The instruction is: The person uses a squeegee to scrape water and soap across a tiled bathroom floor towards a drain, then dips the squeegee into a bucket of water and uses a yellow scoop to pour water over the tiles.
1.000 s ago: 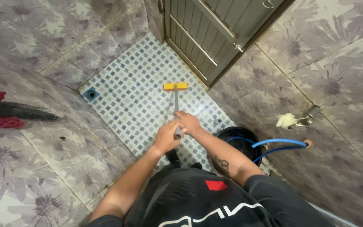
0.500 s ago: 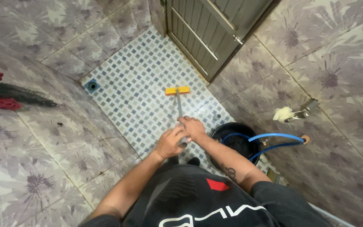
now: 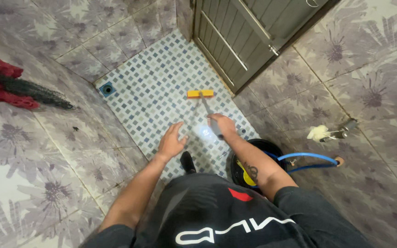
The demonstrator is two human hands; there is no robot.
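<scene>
- The grey handle (image 3: 209,115) of a floor scrubber is held by the right hand (image 3: 223,126), with the fingers wrapped tight around it.
- The yellow scrubber head (image 3: 200,93) is pressed flat on the floor of small blue and grey tiles (image 3: 152,92), just beside the bottom of the grey door (image 3: 244,36).
- The left hand (image 3: 172,141) is held out over the floor with the fingers spread wide. Nothing is held in it, and the handle is not touched by it.
- A black shoe (image 3: 188,162) can be seen on the floor below the left hand.
- A black bucket (image 3: 253,151) is set by the right arm, near the wall. Something yellow (image 3: 246,180) is seen inside it.
- A blue hose (image 3: 306,157) is bent over the bucket's rim and runs along the wall.
- A metal tap (image 3: 343,128) is fixed to the wall on the right, with a pale cloth (image 3: 317,133) wrapped on it.
- A small round drain (image 3: 107,89) is set in the far corner of the floor.
- A red and black thing (image 3: 5,85) is seen against the left wall; what it is cannot be told.
</scene>
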